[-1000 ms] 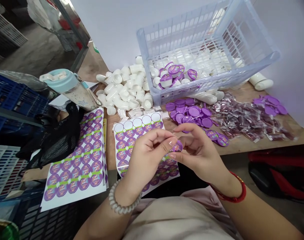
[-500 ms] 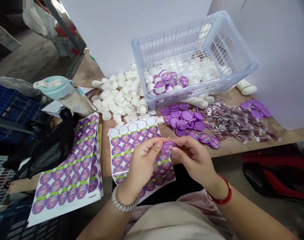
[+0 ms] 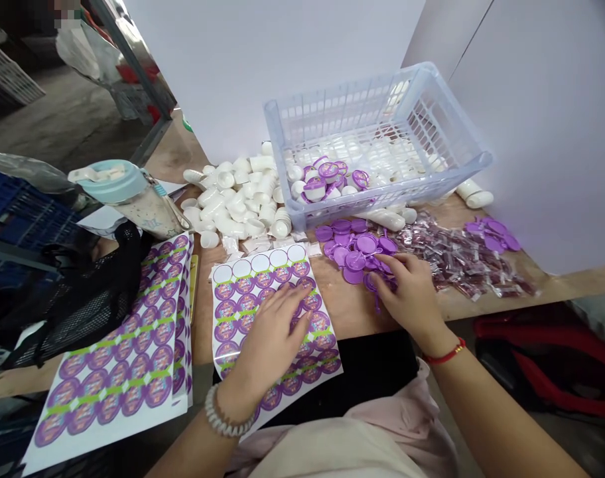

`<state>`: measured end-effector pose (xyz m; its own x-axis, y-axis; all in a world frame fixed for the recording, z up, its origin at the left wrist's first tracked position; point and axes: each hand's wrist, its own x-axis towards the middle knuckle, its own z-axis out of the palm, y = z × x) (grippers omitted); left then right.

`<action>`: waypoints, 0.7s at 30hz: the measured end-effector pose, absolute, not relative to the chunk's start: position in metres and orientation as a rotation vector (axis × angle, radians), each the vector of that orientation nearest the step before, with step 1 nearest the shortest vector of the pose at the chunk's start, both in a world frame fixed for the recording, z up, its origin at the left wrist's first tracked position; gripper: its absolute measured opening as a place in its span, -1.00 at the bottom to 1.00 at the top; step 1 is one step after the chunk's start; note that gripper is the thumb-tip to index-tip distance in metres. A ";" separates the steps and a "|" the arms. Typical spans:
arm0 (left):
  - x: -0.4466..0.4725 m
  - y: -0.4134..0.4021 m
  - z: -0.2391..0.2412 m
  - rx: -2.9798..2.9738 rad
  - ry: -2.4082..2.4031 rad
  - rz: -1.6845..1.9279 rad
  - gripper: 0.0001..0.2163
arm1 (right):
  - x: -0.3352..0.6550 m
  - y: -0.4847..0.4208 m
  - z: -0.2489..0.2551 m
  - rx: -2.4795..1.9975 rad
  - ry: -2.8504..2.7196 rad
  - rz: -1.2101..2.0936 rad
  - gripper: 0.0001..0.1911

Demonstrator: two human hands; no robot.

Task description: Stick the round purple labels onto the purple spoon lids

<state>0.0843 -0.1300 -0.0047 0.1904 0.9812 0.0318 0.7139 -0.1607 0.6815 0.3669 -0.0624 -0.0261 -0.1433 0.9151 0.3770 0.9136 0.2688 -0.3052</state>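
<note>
My left hand (image 3: 271,335) lies flat with fingers stretched out on a sheet of round purple stickers (image 3: 243,292), whose top row is peeled bare. My right hand (image 3: 410,292) rests on the near edge of a pile of purple lids (image 3: 355,245) on the wooden table, fingers curled over the lids; whether it grips one is hidden. A clear plastic basket (image 3: 382,192) behind the pile holds white cups, some of them with stickered purple lids (image 3: 327,174).
Loose white cups (image 3: 237,192) lie left of the basket. Small clear packets (image 3: 462,255) and more purple lids (image 3: 491,229) lie to the right. A second sticker stack (image 3: 123,358), a teal-lidded bottle (image 3: 128,192), black mesh bag (image 3: 78,292) and blue crate (image 3: 14,212) stand left.
Both hands held a purple lid between them and pressed a sticker on it. Now they have parted: the left dropped onto the sticker sheet, the right reached forward to the lid pile.
</note>
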 end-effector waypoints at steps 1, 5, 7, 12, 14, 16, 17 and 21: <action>0.085 -0.130 -0.005 1.941 1.579 0.667 -0.61 | 0.362 -0.058 -0.026 -1.643 -2.082 0.003 -0.55; 0.085 -0.131 -0.004 1.937 1.581 0.719 -0.64 | 0.345 -0.038 -0.026 -1.702 -2.205 0.007 -0.49; 0.082 -0.132 -0.003 1.940 1.582 0.748 -0.65 | 0.342 -0.028 -0.025 -1.732 -2.235 0.042 -0.53; 0.074 -0.133 0.001 1.901 1.602 0.807 -0.67 | 0.343 -0.021 -0.016 -1.667 -2.158 0.167 -0.56; 0.074 -0.132 0.002 1.854 1.622 0.853 -0.64 | 0.337 -0.027 -0.008 -1.550 -2.087 0.245 -0.56; 0.079 -0.130 0.004 1.828 1.598 0.889 -0.55 | 0.326 -0.036 -0.001 -1.438 -2.037 0.349 -0.58; 0.083 -0.129 0.004 1.825 1.565 0.906 -0.49 | 0.318 -0.041 0.003 -1.395 -2.023 0.412 -0.59; 0.103 -0.128 0.003 1.745 1.439 1.083 -0.43 | 0.284 -0.064 0.009 -1.233 -2.013 0.625 -0.52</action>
<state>0.1034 -0.1280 0.0032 0.0684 0.9767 0.2033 0.4654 -0.2115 0.8595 0.2840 -0.0644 0.0089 -0.3150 0.8995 0.3028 0.5698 0.4344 -0.6976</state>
